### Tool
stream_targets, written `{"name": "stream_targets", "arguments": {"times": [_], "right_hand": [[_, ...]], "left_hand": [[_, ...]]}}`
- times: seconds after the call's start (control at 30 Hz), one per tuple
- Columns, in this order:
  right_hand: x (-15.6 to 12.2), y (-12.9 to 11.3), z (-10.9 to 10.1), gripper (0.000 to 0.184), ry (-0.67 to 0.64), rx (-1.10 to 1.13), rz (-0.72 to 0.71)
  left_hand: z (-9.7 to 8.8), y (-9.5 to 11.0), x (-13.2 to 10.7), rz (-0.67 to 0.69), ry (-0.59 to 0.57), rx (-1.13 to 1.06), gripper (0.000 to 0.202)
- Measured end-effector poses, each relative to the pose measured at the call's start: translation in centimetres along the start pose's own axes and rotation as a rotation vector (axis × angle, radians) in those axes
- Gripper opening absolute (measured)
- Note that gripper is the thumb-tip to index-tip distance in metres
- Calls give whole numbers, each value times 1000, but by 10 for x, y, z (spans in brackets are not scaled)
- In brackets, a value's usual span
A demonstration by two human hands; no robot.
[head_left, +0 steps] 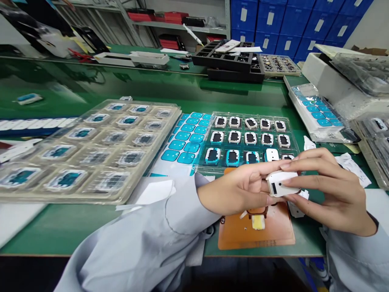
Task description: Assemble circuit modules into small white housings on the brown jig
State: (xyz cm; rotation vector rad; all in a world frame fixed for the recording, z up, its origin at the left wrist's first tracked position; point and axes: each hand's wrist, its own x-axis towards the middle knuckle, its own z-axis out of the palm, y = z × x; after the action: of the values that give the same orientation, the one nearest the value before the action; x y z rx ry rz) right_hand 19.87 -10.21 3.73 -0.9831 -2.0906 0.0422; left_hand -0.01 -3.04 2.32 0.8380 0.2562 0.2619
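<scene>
Between my two hands is a small white plastic housing (283, 184) with a dark slot at its left end and a small dark hole on its face. My left hand (240, 186) grips its left side, thumb below and fingers above. From the right, my right hand (331, 186) closes its fingertips on the other end. Under them lies an orange mat (255, 239) with a yellow pad (258, 222) on it. Just behind, a clear tray (243, 146) holds several white-framed parts with black centres; one white piece (271, 155) lies on it.
At left, a large beige blister tray (146, 162) carries several framed parts. Sheets of blue stickers (188, 138) lie between the trays. Black compartment trays (225, 61), a bagged blue sticker pack (319, 109) and a white foam box (328, 77) stand farther back. Crumpled white paper (354, 168) is at right.
</scene>
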Motion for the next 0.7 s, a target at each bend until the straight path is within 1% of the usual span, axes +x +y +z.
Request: {"name": "stream_targets", "arguments": {"times": [0.37, 0.53, 0.7], "right_hand": [[-1, 1, 0, 16, -6, -20, -5], [-1, 1, -1, 15, -18, -15, -7], [-1, 1, -1, 16, -18, -16, -9]], "left_hand": [[0, 0, 0, 8, -13, -23, 65], [-1, -1, 0, 16, 5, -26, 60], [0, 2, 0, -3, 7, -2, 63]]}}
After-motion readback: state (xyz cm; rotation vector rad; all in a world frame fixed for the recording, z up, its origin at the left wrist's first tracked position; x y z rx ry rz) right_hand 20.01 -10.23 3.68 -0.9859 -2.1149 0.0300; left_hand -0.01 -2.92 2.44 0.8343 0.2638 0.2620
